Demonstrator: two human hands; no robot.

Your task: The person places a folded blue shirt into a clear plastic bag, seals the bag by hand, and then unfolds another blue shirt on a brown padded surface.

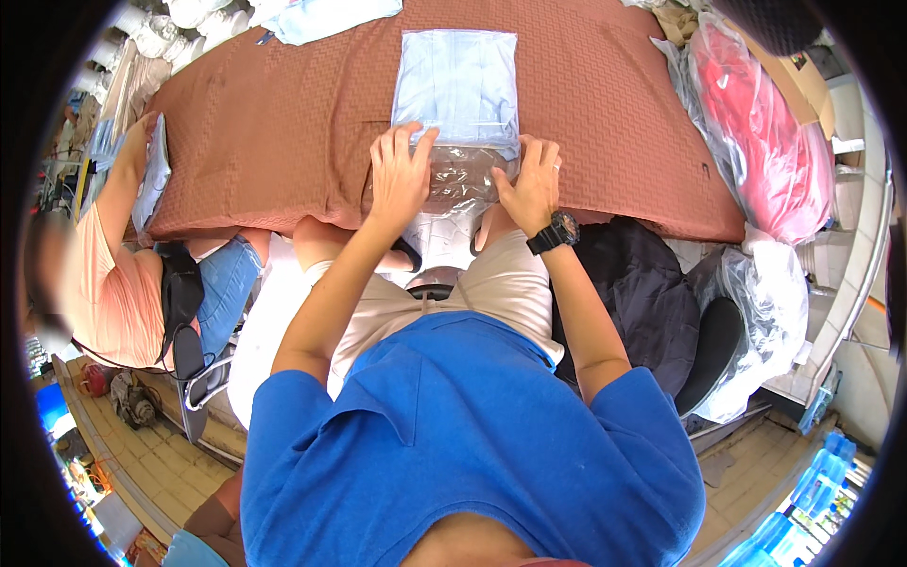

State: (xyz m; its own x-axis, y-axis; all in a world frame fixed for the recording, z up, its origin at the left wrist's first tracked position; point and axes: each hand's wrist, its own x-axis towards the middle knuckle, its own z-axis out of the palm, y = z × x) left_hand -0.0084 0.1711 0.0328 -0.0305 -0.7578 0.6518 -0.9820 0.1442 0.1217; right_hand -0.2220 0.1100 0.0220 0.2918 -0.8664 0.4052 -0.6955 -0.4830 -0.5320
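Observation:
A folded light blue shirt (456, 80) lies on the table in front of me, inside a clear plastic bag (463, 180). The bag's loose, wrinkled end reaches toward the table's near edge. My left hand (401, 175) rests at the lower left corner of the shirt, fingers spread and thumb apart from them. At the lower right, my right hand (531, 194) touches the bag's edge, its thumb on the plastic and its fingers apart from the thumb. A black watch (556, 232) is on my right wrist.
A brown textured cloth (283, 113) covers the table. More light blue fabric (331, 19) lies at its far side. At left, a person in a peach top (113, 283) handles a bagged garment (153, 175). Red items in plastic (756, 132) stand right; a black cloth (628, 293) is beside me.

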